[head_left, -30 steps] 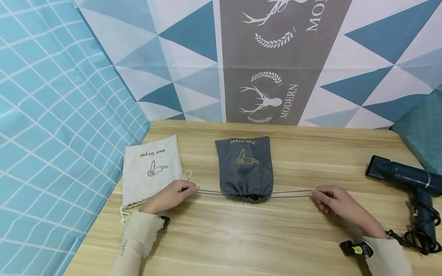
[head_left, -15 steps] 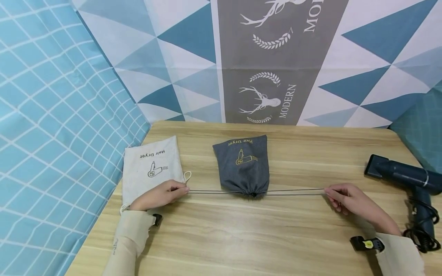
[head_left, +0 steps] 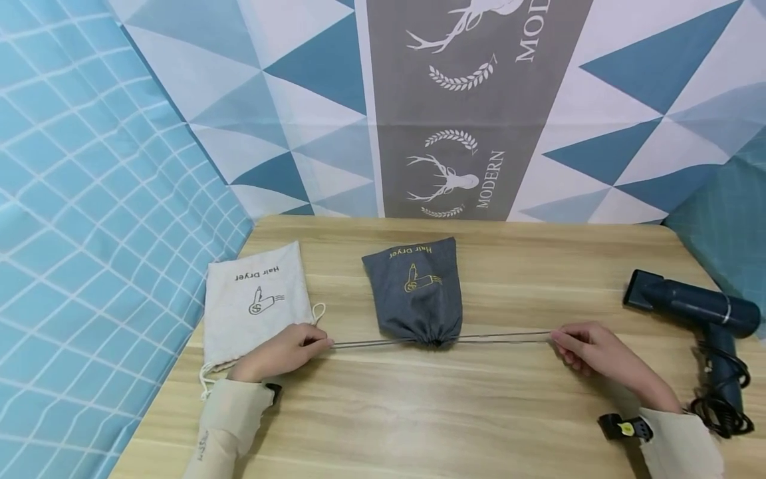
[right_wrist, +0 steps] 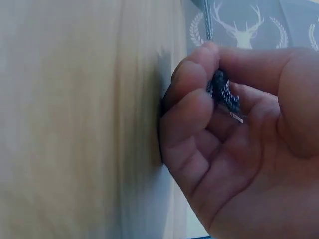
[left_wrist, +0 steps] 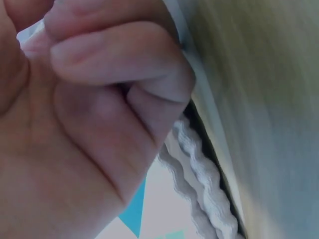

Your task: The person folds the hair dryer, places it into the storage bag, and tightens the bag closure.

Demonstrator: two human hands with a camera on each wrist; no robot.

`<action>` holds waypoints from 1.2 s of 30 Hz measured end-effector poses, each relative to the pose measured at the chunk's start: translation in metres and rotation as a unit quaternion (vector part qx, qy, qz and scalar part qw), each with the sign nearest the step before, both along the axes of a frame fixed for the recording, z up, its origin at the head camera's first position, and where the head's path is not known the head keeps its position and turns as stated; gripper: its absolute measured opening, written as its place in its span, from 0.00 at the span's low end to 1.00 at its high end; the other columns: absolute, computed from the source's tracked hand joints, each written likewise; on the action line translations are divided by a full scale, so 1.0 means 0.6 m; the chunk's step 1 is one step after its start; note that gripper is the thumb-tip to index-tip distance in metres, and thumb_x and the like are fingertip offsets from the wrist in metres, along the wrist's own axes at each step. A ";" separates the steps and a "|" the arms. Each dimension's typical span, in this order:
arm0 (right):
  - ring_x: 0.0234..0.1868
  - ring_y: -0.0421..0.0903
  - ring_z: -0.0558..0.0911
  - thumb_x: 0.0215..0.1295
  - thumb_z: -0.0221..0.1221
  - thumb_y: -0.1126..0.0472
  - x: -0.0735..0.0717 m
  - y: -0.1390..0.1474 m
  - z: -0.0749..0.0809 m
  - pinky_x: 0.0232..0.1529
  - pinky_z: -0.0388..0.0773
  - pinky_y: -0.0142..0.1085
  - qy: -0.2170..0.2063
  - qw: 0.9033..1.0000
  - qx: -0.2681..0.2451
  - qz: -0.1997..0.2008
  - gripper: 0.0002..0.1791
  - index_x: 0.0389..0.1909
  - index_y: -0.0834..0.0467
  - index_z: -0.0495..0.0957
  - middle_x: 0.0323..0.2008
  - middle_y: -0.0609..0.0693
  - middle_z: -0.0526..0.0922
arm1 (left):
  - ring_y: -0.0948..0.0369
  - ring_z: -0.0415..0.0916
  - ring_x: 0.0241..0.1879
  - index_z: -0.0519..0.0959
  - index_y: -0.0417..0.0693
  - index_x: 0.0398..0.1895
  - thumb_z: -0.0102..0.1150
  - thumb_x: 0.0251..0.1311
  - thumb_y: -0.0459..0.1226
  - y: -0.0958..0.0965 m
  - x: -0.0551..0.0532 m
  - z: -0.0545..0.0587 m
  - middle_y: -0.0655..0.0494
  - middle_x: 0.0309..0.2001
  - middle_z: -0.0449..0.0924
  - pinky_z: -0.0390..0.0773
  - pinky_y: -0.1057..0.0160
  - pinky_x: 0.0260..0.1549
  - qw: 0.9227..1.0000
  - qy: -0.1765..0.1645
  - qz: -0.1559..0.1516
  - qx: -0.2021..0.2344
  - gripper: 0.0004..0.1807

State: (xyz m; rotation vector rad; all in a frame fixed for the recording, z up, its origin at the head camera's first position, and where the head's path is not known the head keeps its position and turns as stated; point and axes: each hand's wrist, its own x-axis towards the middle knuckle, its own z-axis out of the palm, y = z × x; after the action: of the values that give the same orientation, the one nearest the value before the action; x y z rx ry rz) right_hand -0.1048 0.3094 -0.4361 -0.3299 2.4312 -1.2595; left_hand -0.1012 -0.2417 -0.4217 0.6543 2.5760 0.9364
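- Onto the grey bag (head_left: pixel 415 289), lying near the middle of the table (head_left: pixel 419 419), print up, with mouth bunched at the near edge
- Pinching the left cord (head_left: pixel 368 344) out sideways in the left hand (head_left: pixel 281 351), with fingers curled and, in the left wrist view, unable to tell how deep in the grip
- Pinching the right cord (head_left: pixel 509 336) between thumb and forefinger of the right hand (head_left: pixel 604 354), with a dark knot (right_wrist: pixel 223 89) tucked inside the curled fingers
- Stretched nearly straight both ways, so could skew or skid along the wood if tugged harder from one side, being seemingly light and unpinned
- Could slip free at the left fingertips, too, from being so thin
- Could jam or strain in the hem by hauling on past a full gather
- Watch the white bag (head_left: pixel 254 306), just behind the left hand in the head view: could be shoved by a sweep of that wrist, or snagged by the loop (head_left: pixel 319 311)
- Careful over right: could catch the sleeve (head_left: pixel 679 442) on the flex (head_left: pixel 721 406) by the dryer (head_left: pixel 691 306) by swinging wide
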 end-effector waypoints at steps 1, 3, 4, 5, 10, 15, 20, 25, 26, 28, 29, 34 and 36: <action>0.17 0.45 0.73 0.80 0.48 0.52 0.001 -0.002 0.001 0.19 0.74 0.37 0.006 1.000 0.011 -0.010 0.23 0.30 0.64 0.77 0.22 0.52 0.76 | 0.68 0.64 0.18 0.78 0.48 0.23 0.53 0.74 0.42 0.002 0.001 0.001 0.65 0.17 0.66 0.69 0.67 0.22 1.000 0.001 0.004 0.003 0.18; 0.20 0.44 0.75 0.78 0.49 0.50 0.005 -0.005 0.005 0.21 0.75 0.36 0.018 0.999 0.029 -0.029 0.21 0.33 0.62 0.79 0.24 0.52 0.78 | 0.66 0.69 0.18 0.80 0.48 0.30 0.52 0.74 0.42 0.007 0.003 0.003 0.62 0.18 0.70 0.72 0.66 0.21 1.000 -0.006 0.022 0.017 0.14; 0.21 0.44 0.76 0.78 0.50 0.50 0.008 -0.005 0.008 0.22 0.76 0.36 0.021 0.998 0.038 -0.039 0.20 0.36 0.62 0.79 0.24 0.52 0.79 | 0.64 0.72 0.18 0.80 0.48 0.34 0.52 0.75 0.41 0.009 0.003 0.005 0.59 0.19 0.73 0.74 0.66 0.21 0.999 -0.009 0.033 0.024 0.12; 0.22 0.44 0.78 0.78 0.50 0.49 0.012 -0.005 0.011 0.23 0.77 0.37 0.023 0.998 0.047 -0.048 0.20 0.39 0.62 0.80 0.25 0.51 0.80 | 0.62 0.75 0.18 0.80 0.48 0.38 0.52 0.75 0.41 0.010 0.004 0.006 0.57 0.20 0.75 0.76 0.65 0.21 0.998 -0.013 0.045 0.029 0.10; 0.25 0.46 0.82 0.77 0.50 0.45 0.030 -0.001 0.027 0.25 0.80 0.38 0.015 0.993 0.073 -0.091 0.24 0.53 0.64 0.77 0.27 0.52 0.83 | 0.62 0.74 0.18 0.79 0.48 0.42 0.52 0.74 0.38 0.017 0.007 0.015 0.56 0.21 0.75 0.76 0.63 0.22 0.995 0.036 0.096 -0.020 0.06; 0.23 0.43 0.81 0.78 0.49 0.48 0.041 0.009 0.035 0.23 0.78 0.36 0.096 0.980 0.119 -0.126 0.23 0.53 0.65 0.77 0.26 0.49 0.83 | 0.63 0.71 0.23 0.82 0.44 0.42 0.55 0.72 0.37 0.030 0.020 0.034 0.59 0.26 0.78 0.74 0.59 0.27 0.973 0.126 0.154 -0.113 0.08; 0.21 0.38 0.78 0.77 0.51 0.55 0.051 0.032 0.047 0.19 0.72 0.33 0.194 0.951 0.161 -0.180 0.18 0.50 0.67 0.78 0.26 0.53 0.83 | 0.64 0.72 0.22 0.82 0.42 0.43 0.55 0.71 0.36 0.048 0.039 0.065 0.58 0.24 0.79 0.74 0.60 0.23 0.962 0.171 0.165 -0.133 0.08; 0.31 0.53 0.80 0.75 0.53 0.60 0.058 0.065 0.057 0.24 0.68 0.33 0.261 0.893 0.220 -0.294 0.15 0.50 0.69 0.78 0.35 0.64 0.83 | 0.70 0.73 0.24 0.82 0.46 0.42 0.57 0.70 0.37 0.084 0.045 0.094 0.62 0.27 0.80 0.76 0.64 0.26 0.970 0.199 0.090 -0.110 0.06; 0.33 0.56 0.79 0.75 0.53 0.61 0.060 0.072 0.058 0.25 0.67 0.32 0.260 0.882 0.229 -0.321 0.15 0.50 0.70 0.77 0.38 0.66 0.82 | 0.71 0.73 0.25 0.82 0.47 0.42 0.57 0.71 0.37 0.092 0.045 0.101 0.63 0.27 0.80 0.76 0.65 0.26 0.972 0.197 0.075 -0.102 0.06; 0.38 0.60 0.75 0.76 0.49 0.62 0.063 0.085 0.058 0.28 0.63 0.32 0.237 0.867 0.228 -0.375 0.17 0.54 0.71 0.75 0.44 0.70 0.79 | 0.72 0.71 0.25 0.82 0.49 0.43 0.56 0.72 0.38 0.107 0.041 0.114 0.66 0.27 0.78 0.75 0.66 0.27 0.974 0.203 0.048 -0.092 0.06; 0.38 0.59 0.73 0.76 0.48 0.63 0.064 0.091 0.058 0.30 0.62 0.33 0.225 0.858 0.222 -0.404 0.17 0.56 0.71 0.74 0.47 0.70 0.77 | 0.73 0.71 0.25 0.82 0.50 0.43 0.55 0.72 0.38 0.114 0.038 0.121 0.67 0.28 0.78 0.75 0.66 0.27 0.973 0.209 0.036 -0.088 0.06; 0.47 0.62 0.68 0.76 0.41 0.64 0.070 0.119 0.046 0.42 0.61 0.36 0.196 0.820 0.175 -0.509 0.21 0.62 0.72 0.68 0.54 0.70 0.70 | 0.72 0.70 0.24 0.81 0.51 0.42 0.55 0.72 0.38 0.162 0.016 0.153 0.67 0.29 0.77 0.75 0.68 0.27 0.964 0.255 -0.030 -0.068 0.06; 0.56 0.67 0.66 0.75 0.41 0.64 0.074 0.128 0.037 0.50 0.65 0.45 0.180 0.818 0.167 -0.520 0.23 0.65 0.73 0.64 0.59 0.72 0.67 | 0.72 0.70 0.24 0.81 0.50 0.42 0.54 0.73 0.38 0.185 0.008 0.162 0.66 0.30 0.77 0.75 0.69 0.27 0.961 0.263 -0.062 -0.058 0.05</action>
State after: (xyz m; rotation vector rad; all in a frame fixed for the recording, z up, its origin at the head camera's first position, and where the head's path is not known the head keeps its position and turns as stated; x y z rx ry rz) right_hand -0.0606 0.3862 -0.4137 1.1168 3.2113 -1.0970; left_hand -0.0964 -0.1310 -0.3246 1.1451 2.9645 0.6236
